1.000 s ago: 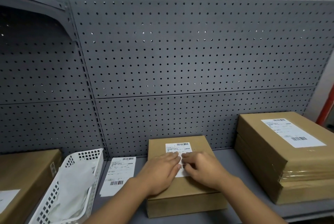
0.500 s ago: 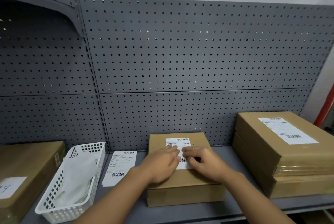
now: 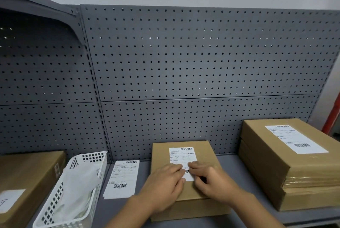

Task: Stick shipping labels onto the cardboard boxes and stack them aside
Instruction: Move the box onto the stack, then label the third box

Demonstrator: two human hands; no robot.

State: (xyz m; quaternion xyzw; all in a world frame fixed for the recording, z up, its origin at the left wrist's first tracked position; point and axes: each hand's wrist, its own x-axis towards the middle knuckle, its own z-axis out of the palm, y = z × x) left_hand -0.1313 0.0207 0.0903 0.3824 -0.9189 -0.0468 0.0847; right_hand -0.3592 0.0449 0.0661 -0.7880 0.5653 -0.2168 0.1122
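Note:
A small cardboard box (image 3: pixel 161 156) lies flat on the grey shelf in front of me. A white shipping label (image 3: pixel 182 156) with barcodes sits on its top. My left hand (image 3: pixel 163 185) and my right hand (image 3: pixel 213 181) both rest palm-down on the box, fingertips pressing the lower part of the label, which they partly hide. A second loose label (image 3: pixel 121 179) lies on the shelf left of the box. On the right stands a stack of two larger cardboard boxes (image 3: pixel 272 156) with a label (image 3: pixel 295 138) on the top one.
A white plastic basket (image 3: pixel 88 161) holding white backing papers stands at the left. Beyond it a brown box (image 3: pixel 27 170) carries a white slip. A grey pegboard wall (image 3: pixel 184 80) closes the back of the shelf (image 3: pixel 228 161). A red post (image 3: pixel 333 117) shows at the far right.
Both hands have slid slightly toward me down the label, uncovering more of its upper part. The camera has tilted up a little; the boxes have not moved.

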